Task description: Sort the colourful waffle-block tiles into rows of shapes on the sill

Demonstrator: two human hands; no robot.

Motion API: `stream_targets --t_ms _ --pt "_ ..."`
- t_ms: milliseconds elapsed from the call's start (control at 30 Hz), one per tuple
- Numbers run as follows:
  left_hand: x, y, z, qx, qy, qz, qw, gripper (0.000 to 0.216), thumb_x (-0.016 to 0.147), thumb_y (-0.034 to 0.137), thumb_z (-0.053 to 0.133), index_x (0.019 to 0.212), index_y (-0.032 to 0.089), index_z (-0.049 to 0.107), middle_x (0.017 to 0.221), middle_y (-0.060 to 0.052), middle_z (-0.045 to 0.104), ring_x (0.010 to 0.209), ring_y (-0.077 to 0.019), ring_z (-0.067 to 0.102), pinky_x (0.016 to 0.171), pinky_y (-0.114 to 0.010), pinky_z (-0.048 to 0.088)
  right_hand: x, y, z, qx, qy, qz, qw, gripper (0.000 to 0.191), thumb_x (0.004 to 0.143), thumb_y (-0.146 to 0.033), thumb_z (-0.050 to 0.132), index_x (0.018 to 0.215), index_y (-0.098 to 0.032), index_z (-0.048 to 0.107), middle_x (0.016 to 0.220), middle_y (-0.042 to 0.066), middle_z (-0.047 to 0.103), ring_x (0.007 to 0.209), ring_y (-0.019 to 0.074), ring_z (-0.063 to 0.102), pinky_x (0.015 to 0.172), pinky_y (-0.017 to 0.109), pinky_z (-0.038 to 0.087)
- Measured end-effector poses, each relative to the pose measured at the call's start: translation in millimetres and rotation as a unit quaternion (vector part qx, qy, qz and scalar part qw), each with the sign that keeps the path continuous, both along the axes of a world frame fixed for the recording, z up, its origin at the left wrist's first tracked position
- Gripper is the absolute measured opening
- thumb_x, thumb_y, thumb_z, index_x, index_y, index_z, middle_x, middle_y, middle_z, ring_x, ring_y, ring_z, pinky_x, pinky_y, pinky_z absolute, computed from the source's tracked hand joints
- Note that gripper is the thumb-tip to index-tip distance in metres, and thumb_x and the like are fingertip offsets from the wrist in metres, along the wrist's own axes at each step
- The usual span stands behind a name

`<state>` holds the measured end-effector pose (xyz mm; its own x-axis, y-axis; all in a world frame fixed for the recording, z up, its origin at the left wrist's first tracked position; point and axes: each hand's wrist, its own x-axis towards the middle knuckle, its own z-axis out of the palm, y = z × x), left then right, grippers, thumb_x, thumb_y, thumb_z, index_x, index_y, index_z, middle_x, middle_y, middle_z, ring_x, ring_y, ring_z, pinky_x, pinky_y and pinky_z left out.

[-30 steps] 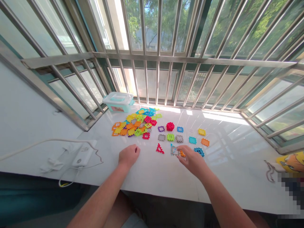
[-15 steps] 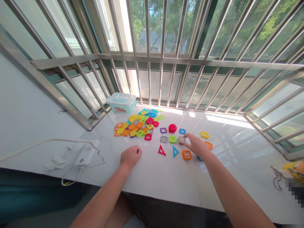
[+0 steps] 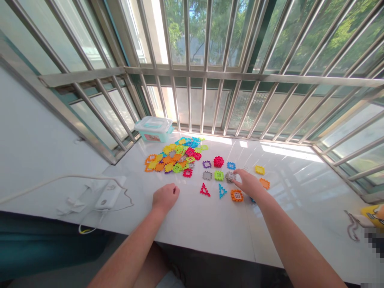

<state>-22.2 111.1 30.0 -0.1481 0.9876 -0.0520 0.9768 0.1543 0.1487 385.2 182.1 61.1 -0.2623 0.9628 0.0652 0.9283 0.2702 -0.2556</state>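
Note:
A heap of colourful interlocking plastic tiles (image 3: pixel 175 158) lies on a white sill. To its right, single tiles are laid out in rows: a red block (image 3: pixel 219 161), a green tile (image 3: pixel 219 175), a red triangle (image 3: pixel 205 190), a blue triangle (image 3: pixel 222 191) and an orange square (image 3: pixel 237 195). My right hand (image 3: pixel 249 183) reaches over the rows, its fingertips pinched on a grey tile (image 3: pixel 229 177). My left hand (image 3: pixel 164 197) rests on the sill as a loose fist, holding nothing that I can see.
A lidded teal plastic box (image 3: pixel 153 129) stands behind the heap against the window bars. A white power adapter with cables (image 3: pixel 107 197) lies at the left. A yellow object (image 3: pixel 373 212) sits at the right edge. Metal window bars enclose the sill.
My right hand left the blue triangle and orange square near the front and reached forward to the grey tile in the middle row. My left hand has stayed put.

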Motion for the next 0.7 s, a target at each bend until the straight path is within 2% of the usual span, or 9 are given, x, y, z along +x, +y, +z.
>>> stream_targets --t_ms 133,233,300,433,600,700 --pt "0 0 -0.9 0.001 0.001 0.003 1.0 0.037 0.102 0.04 0.04 0.086 0.025 0.069 0.091 -0.007 0.074 0.078 -0.0215 0.065 0.064 -0.03 0.032 -8 -6 7.0 0.021 0.011 0.008 1.0 0.033 0.097 -0.038 0.06 0.126 -0.024 0.061 0.128 0.01 0.065 0.098 0.0232 0.068 0.083 0.032 0.049" --pt "0 0 -1.6 -0.001 0.001 0.002 1.0 0.037 0.102 0.04 0.04 0.088 0.025 0.07 0.092 -0.007 0.074 0.079 -0.0218 0.065 0.066 -0.03 0.033 -26 -15 12.5 0.033 0.019 0.017 0.999 0.029 0.1 -0.038 0.056 0.125 -0.026 0.06 0.131 0.007 0.063 0.089 0.0196 0.068 0.078 0.03 0.048" --pt "0 0 -1.6 0.001 0.002 0.001 1.0 0.037 0.102 0.04 0.04 0.088 0.025 0.07 0.091 -0.007 0.074 0.079 -0.022 0.065 0.066 -0.03 0.033 -45 -23 15.8 0.034 0.02 0.034 0.999 0.027 0.101 -0.038 0.054 0.125 -0.027 0.059 0.133 0.006 0.062 0.088 0.018 0.067 0.074 0.028 0.047" --pt "1 0 -0.2 -0.001 0.002 0.003 1.0 0.037 0.102 0.04 0.039 0.087 0.025 0.069 0.091 -0.007 0.074 0.079 -0.0214 0.065 0.064 -0.03 0.031 -91 -38 21.0 0.025 0.029 0.089 0.995 0.028 0.102 -0.037 0.054 0.127 -0.027 0.058 0.135 0.006 0.06 0.099 0.0195 0.067 0.077 0.027 0.047" --pt "2 0 2.0 -0.013 -0.002 0.006 1.0 0.038 0.102 0.04 0.039 0.09 0.024 0.071 0.095 -0.008 0.074 0.082 -0.0219 0.065 0.067 -0.031 0.034 -146 -50 21.0 -0.033 0.013 0.128 0.991 0.034 0.102 -0.038 0.053 0.134 -0.027 0.055 0.14 0.008 0.056 0.092 0.0181 0.067 0.079 0.029 0.048" --pt "1 0 1.4 -0.008 -0.006 0.002 1.0 0.038 0.102 0.041 0.039 0.089 0.024 0.071 0.095 -0.007 0.074 0.081 -0.0216 0.065 0.066 -0.031 0.033 -174 -49 16.0 -0.06 -0.011 0.132 0.989 0.04 0.1 -0.04 0.056 0.137 -0.027 0.053 0.142 0.009 0.055 0.095 0.0204 0.068 0.078 0.03 0.05"
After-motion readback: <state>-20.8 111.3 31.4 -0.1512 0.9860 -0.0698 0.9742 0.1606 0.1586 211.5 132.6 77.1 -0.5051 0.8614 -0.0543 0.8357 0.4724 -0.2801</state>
